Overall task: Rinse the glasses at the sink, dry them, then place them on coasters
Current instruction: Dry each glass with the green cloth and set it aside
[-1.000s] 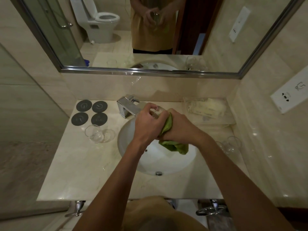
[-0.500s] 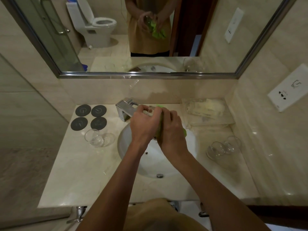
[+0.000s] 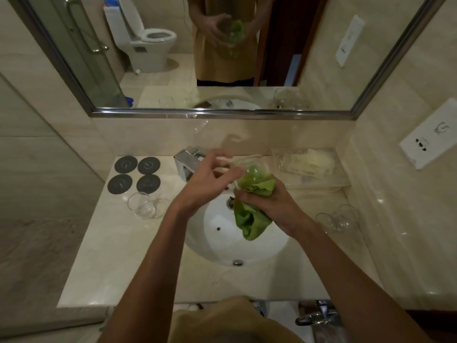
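Over the round white sink (image 3: 272, 243), the left hand (image 3: 210, 184) curls its fingers around a clear glass (image 3: 249, 167), held tilted. The right hand (image 3: 269, 201) grips a crumpled green cloth (image 3: 249, 221), part stuffed into the glass, the rest hanging into the basin. Left on the glossy marble tabletop (image 3: 123, 256): four dark round coasters (image 3: 134, 178) near the back edge, one glass (image 3: 144, 206) just in front. Right of the sink: two more glasses (image 3: 338, 219) near the wall. Chrome faucet (image 3: 186, 163) behind.
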Motion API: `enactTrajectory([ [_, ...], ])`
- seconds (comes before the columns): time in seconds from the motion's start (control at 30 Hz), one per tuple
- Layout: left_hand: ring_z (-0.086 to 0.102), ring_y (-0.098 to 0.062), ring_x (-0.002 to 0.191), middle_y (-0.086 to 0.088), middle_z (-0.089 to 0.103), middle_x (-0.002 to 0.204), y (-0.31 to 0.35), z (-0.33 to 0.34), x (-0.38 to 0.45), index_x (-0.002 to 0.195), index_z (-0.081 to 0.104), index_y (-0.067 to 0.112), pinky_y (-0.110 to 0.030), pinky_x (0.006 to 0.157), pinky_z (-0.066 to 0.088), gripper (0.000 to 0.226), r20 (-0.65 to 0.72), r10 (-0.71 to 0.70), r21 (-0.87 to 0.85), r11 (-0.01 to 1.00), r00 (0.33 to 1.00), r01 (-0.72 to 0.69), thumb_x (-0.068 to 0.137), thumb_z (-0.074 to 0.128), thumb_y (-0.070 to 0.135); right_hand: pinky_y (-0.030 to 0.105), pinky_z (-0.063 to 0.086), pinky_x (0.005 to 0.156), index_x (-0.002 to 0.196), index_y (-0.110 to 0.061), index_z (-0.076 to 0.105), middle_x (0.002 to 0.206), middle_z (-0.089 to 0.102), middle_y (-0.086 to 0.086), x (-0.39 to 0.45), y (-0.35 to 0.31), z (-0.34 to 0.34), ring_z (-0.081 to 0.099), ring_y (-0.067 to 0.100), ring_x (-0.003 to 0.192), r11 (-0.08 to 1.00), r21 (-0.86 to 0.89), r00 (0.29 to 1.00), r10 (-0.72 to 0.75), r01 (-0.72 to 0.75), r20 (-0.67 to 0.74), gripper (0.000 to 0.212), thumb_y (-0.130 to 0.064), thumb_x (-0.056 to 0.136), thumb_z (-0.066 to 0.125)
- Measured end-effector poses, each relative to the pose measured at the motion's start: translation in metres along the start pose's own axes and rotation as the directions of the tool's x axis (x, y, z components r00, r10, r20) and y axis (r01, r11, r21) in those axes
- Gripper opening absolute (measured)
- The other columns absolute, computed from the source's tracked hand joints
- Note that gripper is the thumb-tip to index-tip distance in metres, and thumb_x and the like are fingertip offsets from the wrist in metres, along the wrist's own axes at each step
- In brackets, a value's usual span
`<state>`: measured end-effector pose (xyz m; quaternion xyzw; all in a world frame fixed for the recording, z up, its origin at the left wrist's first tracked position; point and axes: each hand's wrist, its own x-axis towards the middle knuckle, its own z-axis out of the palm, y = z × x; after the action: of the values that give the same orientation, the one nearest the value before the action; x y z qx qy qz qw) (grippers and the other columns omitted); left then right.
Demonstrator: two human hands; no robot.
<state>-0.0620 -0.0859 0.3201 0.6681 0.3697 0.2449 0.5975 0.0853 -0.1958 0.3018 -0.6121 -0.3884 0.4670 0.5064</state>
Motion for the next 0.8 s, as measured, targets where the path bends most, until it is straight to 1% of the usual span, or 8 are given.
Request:
enactTrajectory([
  [0.07,0.063,-0.017,0.084,-0.002,0.067,0.1,-0.013,-0.007,0.0,0.109,0.065,0.014,-0.035,0.075,0.051,0.053,0.032,-0.015,-0.073,0.997,0.999,0.018,0.074,0.071,0.054,0.055,0.055,0.094,0.12,-0.011,0.061,0.109,0.072,0.01,-0.001,0.004,0.001,0.07,0.028,0.103,0.999,0.026,0.998,-0.026,0.028,-0.065,0.061,-0.031,0.07,0.09],
  [0.17,0.06,-0.023,0.082,-0.008,0.067,0.09,-0.033,-0.001,-0.005,0.096,0.072,0.018,-0.037,0.074,0.048,0.045,0.119,-0.021,-0.196,0.98,0.993,0.044,0.079,0.067,0.059,0.049,0.056,0.094,0.126,-0.012,0.056,0.116,0.071,0.007,-0.002,0.005,0.002,0.069,0.024,0.108,0.998,-0.013,0.996,-0.062,0.062,-0.066,0.067,-0.028,0.071,0.091],
  [0.3,0.062,-0.043,0.11,-0.025,0.065,0.121,-0.042,0.016,-0.01,0.122,0.064,0.011,-0.059,0.097,0.047,0.072,0.17,-0.04,-0.385,0.917,0.985,0.104,0.078,0.068,0.069,0.036,0.06,0.083,0.13,-0.012,0.048,0.109,0.07,0.006,-0.004,0.004,0.006,0.071,0.015,0.1,0.994,-0.026,0.99,-0.112,0.11,-0.081,0.07,-0.013,0.072,0.089],
  [0.37,0.061,-0.038,0.119,-0.019,0.066,0.126,-0.039,0.022,-0.011,0.123,0.066,0.018,-0.055,0.1,0.047,0.07,0.189,-0.046,-0.437,0.891,0.981,0.126,0.078,0.065,0.072,0.03,0.059,0.077,0.129,-0.01,0.047,0.106,0.07,0.008,-0.004,0.003,0.007,0.071,0.014,0.095,0.989,-0.035,0.984,-0.148,0.145,-0.097,0.071,-0.008,0.071,0.088],
  [0.47,0.055,-0.037,0.129,-0.018,0.063,0.133,-0.039,0.027,-0.01,0.124,0.068,0.02,-0.055,0.109,0.041,0.06,0.23,-0.078,-0.532,0.825,0.97,0.192,0.092,0.044,0.064,0.033,0.057,0.086,0.131,-0.015,0.047,0.115,0.068,0.005,-0.002,0.0,0.007,0.068,0.017,0.106,0.981,-0.075,0.978,-0.187,0.181,-0.087,0.075,-0.011,0.069,0.09],
  [0.57,0.056,-0.033,0.129,-0.017,0.064,0.133,-0.038,0.034,-0.01,0.127,0.065,0.016,-0.049,0.109,0.043,0.066,0.256,-0.134,-0.593,0.76,0.957,0.265,0.094,0.032,0.063,0.03,0.055,0.092,0.13,-0.016,0.046,0.118,0.067,0.0,-0.002,-0.003,0.006,0.066,0.012,0.109,0.972,-0.119,0.974,-0.212,0.201,-0.084,0.078,-0.012,0.067,0.092],
  [0.63,0.057,-0.031,0.128,-0.017,0.063,0.134,-0.038,0.038,-0.008,0.133,0.06,0.012,-0.046,0.108,0.044,0.07,0.271,-0.136,-0.606,0.745,0.953,0.279,0.094,0.03,0.063,0.03,0.055,0.092,0.129,-0.016,0.047,0.115,0.067,-0.002,-0.002,-0.005,0.005,0.067,0.012,0.107,0.966,-0.139,0.97,-0.229,0.217,-0.083,0.079,-0.013,0.065,0.093],
  [0.8,0.055,-0.037,0.129,-0.024,0.059,0.136,-0.039,0.04,-0.002,0.141,0.052,0.005,-0.051,0.111,0.04,0.073,0.216,-0.138,-0.577,0.781,0.967,0.24,0.095,0.04,0.06,0.034,0.056,0.089,0.129,-0.018,0.046,0.112,0.066,-0.004,-0.003,-0.006,0.0,0.067,0.013,0.105,0.946,-0.206,0.964,-0.263,0.249,-0.045,0.079,-0.019,0.066,0.093],
])
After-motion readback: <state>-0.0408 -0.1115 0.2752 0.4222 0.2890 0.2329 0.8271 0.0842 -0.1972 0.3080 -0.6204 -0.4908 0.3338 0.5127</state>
